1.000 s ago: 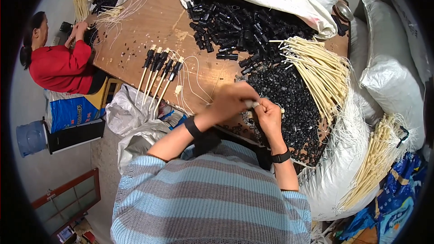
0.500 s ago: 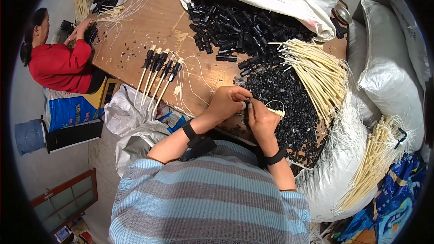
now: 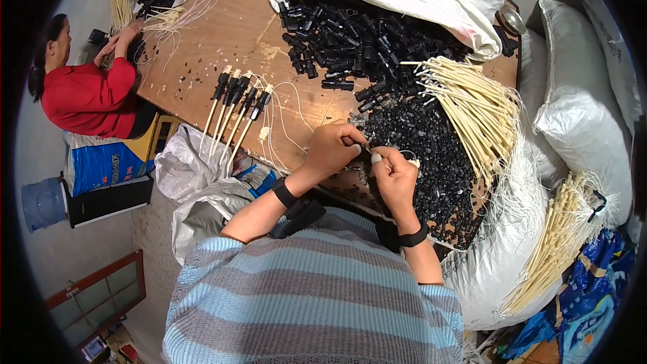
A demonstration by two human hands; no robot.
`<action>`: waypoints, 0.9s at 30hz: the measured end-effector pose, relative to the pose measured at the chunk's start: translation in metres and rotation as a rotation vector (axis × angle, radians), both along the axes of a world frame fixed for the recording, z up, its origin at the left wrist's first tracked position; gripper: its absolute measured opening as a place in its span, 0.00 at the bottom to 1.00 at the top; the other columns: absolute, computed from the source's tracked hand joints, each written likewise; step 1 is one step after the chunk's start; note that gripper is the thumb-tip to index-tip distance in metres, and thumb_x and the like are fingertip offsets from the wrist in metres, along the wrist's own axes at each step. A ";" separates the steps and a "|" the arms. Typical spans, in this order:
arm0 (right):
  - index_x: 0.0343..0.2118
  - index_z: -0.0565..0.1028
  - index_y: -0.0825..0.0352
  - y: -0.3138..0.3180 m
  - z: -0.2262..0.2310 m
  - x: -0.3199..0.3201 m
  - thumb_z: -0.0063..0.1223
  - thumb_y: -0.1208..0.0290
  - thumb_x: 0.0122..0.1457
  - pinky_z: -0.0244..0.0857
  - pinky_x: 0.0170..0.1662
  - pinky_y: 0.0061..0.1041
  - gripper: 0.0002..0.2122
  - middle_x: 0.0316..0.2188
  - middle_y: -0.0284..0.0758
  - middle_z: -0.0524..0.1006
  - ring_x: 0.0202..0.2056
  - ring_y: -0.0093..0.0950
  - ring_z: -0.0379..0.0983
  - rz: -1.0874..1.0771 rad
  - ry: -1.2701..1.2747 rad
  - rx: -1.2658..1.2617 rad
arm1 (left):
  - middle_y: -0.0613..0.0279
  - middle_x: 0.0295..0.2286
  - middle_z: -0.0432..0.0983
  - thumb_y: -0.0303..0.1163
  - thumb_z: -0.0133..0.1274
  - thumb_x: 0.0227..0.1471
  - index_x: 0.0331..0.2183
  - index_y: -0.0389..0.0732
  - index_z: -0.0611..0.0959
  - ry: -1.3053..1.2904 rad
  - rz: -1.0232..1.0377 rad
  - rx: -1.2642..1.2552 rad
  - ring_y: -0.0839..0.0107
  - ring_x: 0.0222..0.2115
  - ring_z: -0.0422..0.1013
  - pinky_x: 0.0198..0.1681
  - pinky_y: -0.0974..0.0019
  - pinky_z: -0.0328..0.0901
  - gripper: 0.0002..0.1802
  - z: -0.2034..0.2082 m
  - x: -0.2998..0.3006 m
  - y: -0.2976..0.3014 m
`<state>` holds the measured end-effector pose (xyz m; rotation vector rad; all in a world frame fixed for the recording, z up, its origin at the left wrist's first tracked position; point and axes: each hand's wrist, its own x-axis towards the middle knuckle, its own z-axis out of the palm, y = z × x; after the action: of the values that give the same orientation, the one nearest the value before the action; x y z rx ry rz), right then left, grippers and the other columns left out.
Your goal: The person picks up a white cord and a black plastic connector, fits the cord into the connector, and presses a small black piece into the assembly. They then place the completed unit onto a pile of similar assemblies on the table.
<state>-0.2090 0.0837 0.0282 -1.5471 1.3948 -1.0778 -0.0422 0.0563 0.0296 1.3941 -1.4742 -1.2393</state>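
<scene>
Pinching close together over the near side of a brown wooden table [image 3: 202,40], 2 bare hands work nearly fingertip to fingertip. The left hand [image 3: 330,153] has its thumb and forefinger drawn in; whether anything sits between them is too small to tell. The right hand [image 3: 396,178] is curled closed, with the cream end of a pale rod [image 3: 414,163] at its outer side and a thin white cord [image 3: 408,153] arching beside it; it appears to grip that rod, though the fingers hide most of it. A white wrap covers 1 fingertip of the right hand.

The rod should handle as light and stiff, best held by its plain shaft; the cord looks soft and likely to tangle.

Just beyond and right of the hands spreads a heap of small black pieces [image 3: 441,155], loose and easily scattered. Above it, a bundle of pale rods [image 3: 475,111] fans out beside larger black fittings [image 3: 357,50]. The table's near edge runs just below the hands, so small parts could drop there. More open wood lies to the left, toward a row of black-headed rods [image 3: 234,91] trailing cords.
</scene>
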 end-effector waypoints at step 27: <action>0.28 0.78 0.67 -0.003 0.007 0.002 0.59 0.80 0.48 0.57 0.18 0.19 0.04 0.11 0.30 0.66 0.13 0.18 0.62 -0.031 0.133 -0.342 | 0.63 0.25 0.77 0.18 0.58 0.32 0.23 0.40 0.84 -0.259 0.030 -0.286 0.67 0.27 0.74 0.29 0.70 0.68 0.09 0.015 -0.010 -0.010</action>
<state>-0.2069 0.0806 0.0350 -1.8753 1.3772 -1.3041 -0.0519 0.0463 0.0448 1.4116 -1.7221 -0.8112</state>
